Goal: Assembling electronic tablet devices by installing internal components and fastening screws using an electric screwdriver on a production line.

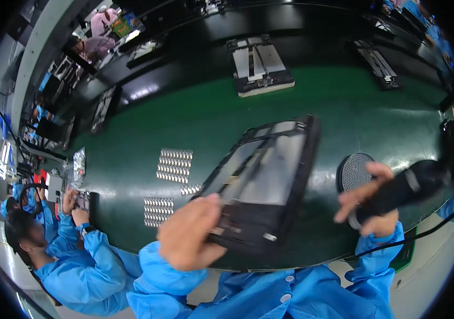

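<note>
Blue jacket (259, 290) nearest my lens, green worktop (205, 122) past it, opened black device (269, 183) tilted over that in the left hand (187, 234).
From my remote post, I take the black device as my landmark: its pale inner panels face me, and the left hand's grip is clenched on its near left corner. Well to its left, I see a co-worker (83, 271) in blue; beyond it lies a second opened device (261, 66). To its right, a blurred black cylindrical tool (410, 187) crosses the right hand (357, 198), whose fingers are spread; I cannot tell whether that grip is closed on the tool. Also on its right, partly behind those fingers, sits a round grey perforated dish (354, 169). Just left of it, small silvery parts (175, 166) lie in neat rows, one group partly hidden.
</note>
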